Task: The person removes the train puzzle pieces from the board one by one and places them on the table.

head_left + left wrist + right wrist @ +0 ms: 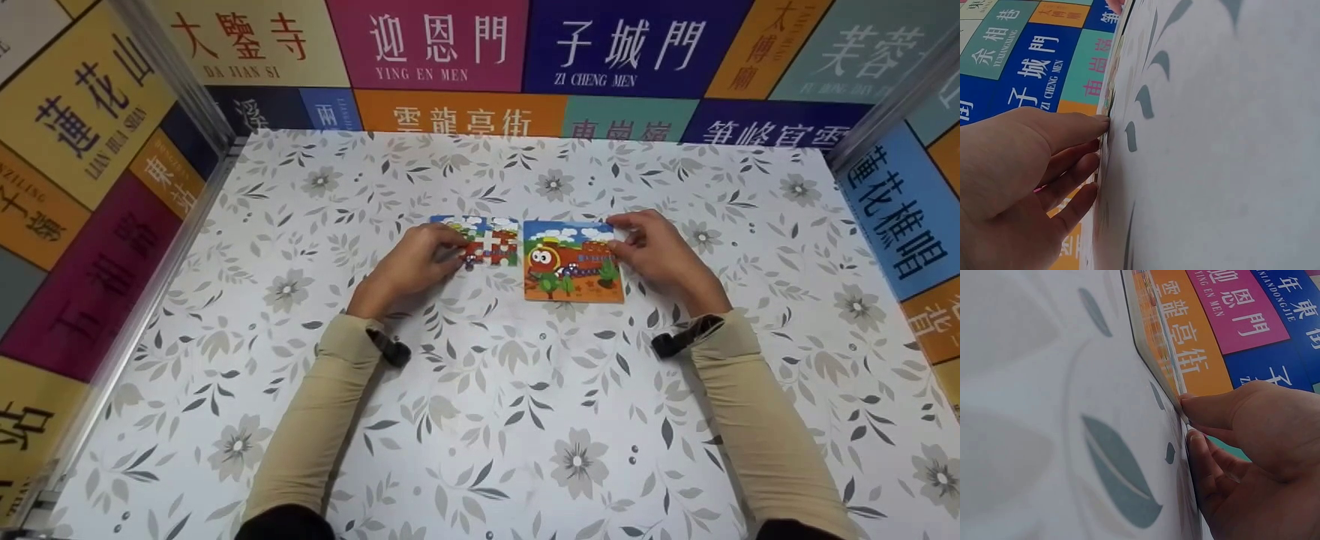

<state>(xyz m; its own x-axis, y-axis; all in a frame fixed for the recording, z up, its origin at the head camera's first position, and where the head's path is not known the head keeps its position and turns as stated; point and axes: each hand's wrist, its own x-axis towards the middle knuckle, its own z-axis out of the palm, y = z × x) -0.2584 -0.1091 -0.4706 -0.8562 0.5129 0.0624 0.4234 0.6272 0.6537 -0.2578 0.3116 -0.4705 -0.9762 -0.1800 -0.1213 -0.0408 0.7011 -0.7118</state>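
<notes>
On the patterned table lies a square train picture board (pixel 574 262) with a red smiling engine, clouds and cactuses. My right hand (pixel 660 247) holds its upper right edge, index finger near the corner and thumb just below. In the right wrist view the thumb (pixel 1213 409) meets the board's edge (pixel 1154 354). Left of the board are jigsaw pieces (pixel 506 251) of a similar picture, with a white cross-shaped gap among them. My left hand (pixel 412 259) covers their left side, thumb and fingers around a puzzle piece (pixel 471 257) that it partly hides.
The white table (pixel 465 420) has a grey leaf and flower print. Colourful panels (pixel 450 45) with large characters stand along its back and both sides. Metal posts (pixel 202 97) mark the corners.
</notes>
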